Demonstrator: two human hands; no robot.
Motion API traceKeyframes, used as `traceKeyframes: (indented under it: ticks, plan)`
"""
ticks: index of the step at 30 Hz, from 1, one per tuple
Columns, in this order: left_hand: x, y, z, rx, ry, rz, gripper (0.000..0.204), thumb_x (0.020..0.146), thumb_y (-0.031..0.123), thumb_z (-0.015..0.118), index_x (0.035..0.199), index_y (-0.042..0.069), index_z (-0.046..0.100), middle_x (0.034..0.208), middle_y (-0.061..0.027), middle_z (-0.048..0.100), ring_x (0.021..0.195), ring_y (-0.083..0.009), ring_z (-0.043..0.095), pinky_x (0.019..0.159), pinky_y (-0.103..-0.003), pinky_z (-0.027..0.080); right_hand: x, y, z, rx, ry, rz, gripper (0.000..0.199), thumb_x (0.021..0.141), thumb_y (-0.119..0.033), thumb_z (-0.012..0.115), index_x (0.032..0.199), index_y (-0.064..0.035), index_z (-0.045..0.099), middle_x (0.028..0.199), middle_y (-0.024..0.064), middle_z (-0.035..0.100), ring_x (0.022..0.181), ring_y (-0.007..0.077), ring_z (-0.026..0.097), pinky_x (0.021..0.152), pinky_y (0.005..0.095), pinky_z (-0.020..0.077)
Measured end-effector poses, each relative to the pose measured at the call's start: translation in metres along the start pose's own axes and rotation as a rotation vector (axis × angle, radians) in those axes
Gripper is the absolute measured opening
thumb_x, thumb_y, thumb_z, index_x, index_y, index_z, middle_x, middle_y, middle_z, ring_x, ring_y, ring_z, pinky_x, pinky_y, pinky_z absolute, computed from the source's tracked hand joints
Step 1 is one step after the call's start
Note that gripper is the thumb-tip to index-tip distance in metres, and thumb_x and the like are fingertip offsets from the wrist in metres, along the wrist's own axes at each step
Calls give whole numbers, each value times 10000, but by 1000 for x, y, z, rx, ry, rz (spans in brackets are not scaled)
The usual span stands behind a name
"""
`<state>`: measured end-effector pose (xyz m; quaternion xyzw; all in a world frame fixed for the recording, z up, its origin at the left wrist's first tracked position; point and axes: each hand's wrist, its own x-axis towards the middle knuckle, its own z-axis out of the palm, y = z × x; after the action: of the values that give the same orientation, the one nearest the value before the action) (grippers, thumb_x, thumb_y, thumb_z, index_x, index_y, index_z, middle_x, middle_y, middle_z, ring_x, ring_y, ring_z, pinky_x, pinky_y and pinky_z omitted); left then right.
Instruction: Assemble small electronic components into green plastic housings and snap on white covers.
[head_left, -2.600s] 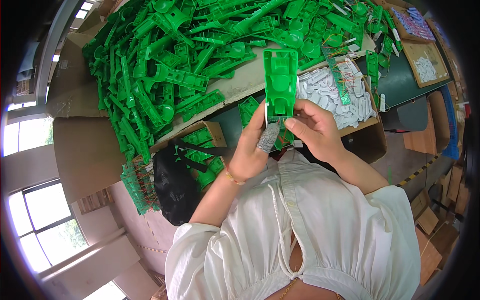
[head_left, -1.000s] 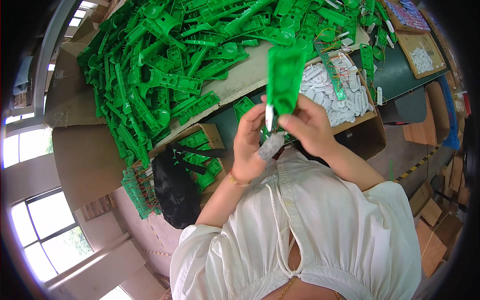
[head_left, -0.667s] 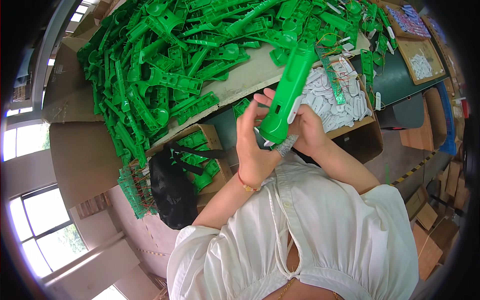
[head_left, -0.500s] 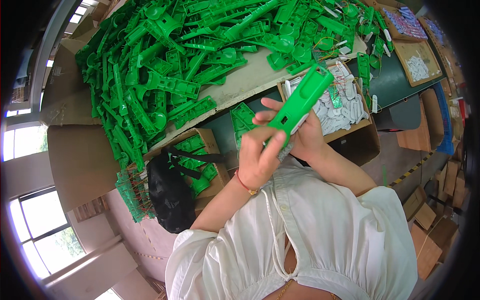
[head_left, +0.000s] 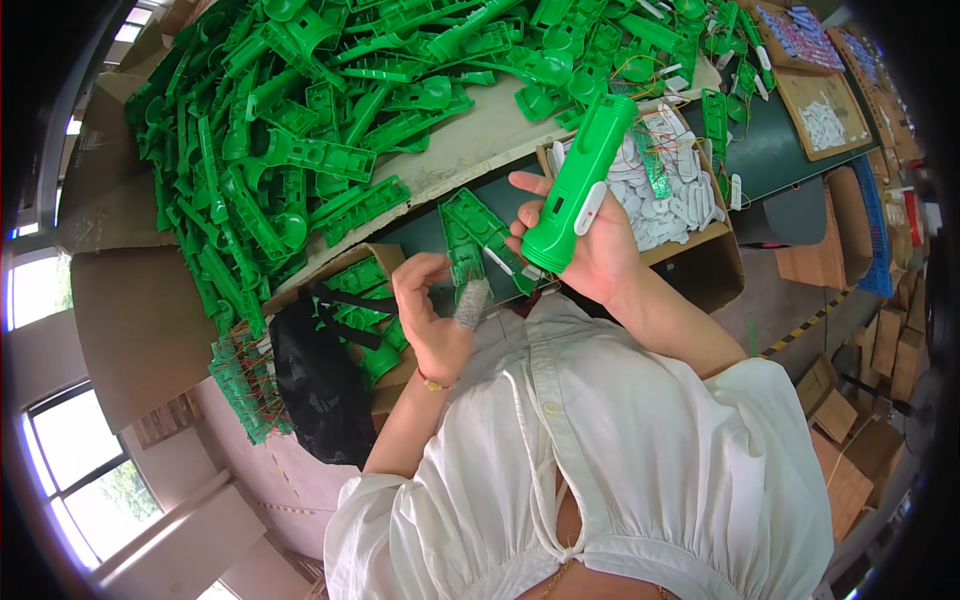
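Observation:
My right hand (head_left: 610, 258) holds a green flashlight casing (head_left: 582, 180) upright at a slant over the front of the bench. Its flared round end points down toward me, and a white switch piece (head_left: 591, 208) sits along its side. Apart from it, to the left, my left hand (head_left: 432, 328) is empty, fingers loosely bent and thumb spread away. That thumb has a greyish wrapping (head_left: 471, 303) around it. Just beyond this hand, green half shells (head_left: 462, 235) lie on the bench edge, one with a white piece on it.
A large heap of green casing halves (head_left: 330, 130) covers the far left. White switch parts fill a cardboard box (head_left: 735, 243) on the right. A black mesh bag (head_left: 318, 390) hangs beside a carton at left. Wired circuit boards (head_left: 245, 390) lie near it.
My left hand has let go of the flashlight casing and moved left. The casing, now in my right hand alone, has turned so its white switch piece shows, and sits slightly left.

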<state>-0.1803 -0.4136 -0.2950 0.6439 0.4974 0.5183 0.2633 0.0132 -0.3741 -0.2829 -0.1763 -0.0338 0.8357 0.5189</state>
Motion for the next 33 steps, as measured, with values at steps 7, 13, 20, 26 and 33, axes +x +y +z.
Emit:
traceKeyframes:
  ticks: [7,13,20,26,33]
  plan:
    - [6,7,9,-8,-105,52,380,636,52,764,948,51,548,961,-109,548,878,-243,545,745,-320,453,0,4,5,-43,46,-35,524,911,-379,375,1198,55,446,839,116,612,852,253,573,836,400,457]
    - [18,25,25,-1,-197,127,406,627,69,785,952,41,544,978,-97,511,899,-195,531,773,-293,439,-2,9,17,-89,186,-65,464,923,-363,356,1089,31,536,788,102,610,777,203,578,740,329,475]
    - [19,24,29,25,-166,188,377,606,74,787,935,84,604,966,-89,538,850,-227,567,700,-317,473,-1,10,20,-161,218,-99,465,934,-379,349,1046,16,566,789,76,596,776,178,567,720,316,467]
    - [26,23,30,-144,-237,-8,535,629,87,782,1108,72,542,1084,-103,493,935,-221,553,776,-328,486,0,13,28,-216,231,-82,401,936,-365,400,1027,-15,573,832,62,586,771,158,561,709,305,459]
    - [36,-2,44,-299,-500,-207,880,673,97,715,1387,-17,213,1242,-186,420,1068,-280,489,842,-318,445,19,8,-5,-1025,188,-376,284,927,-225,432,956,18,577,913,68,569,834,163,538,740,276,420]
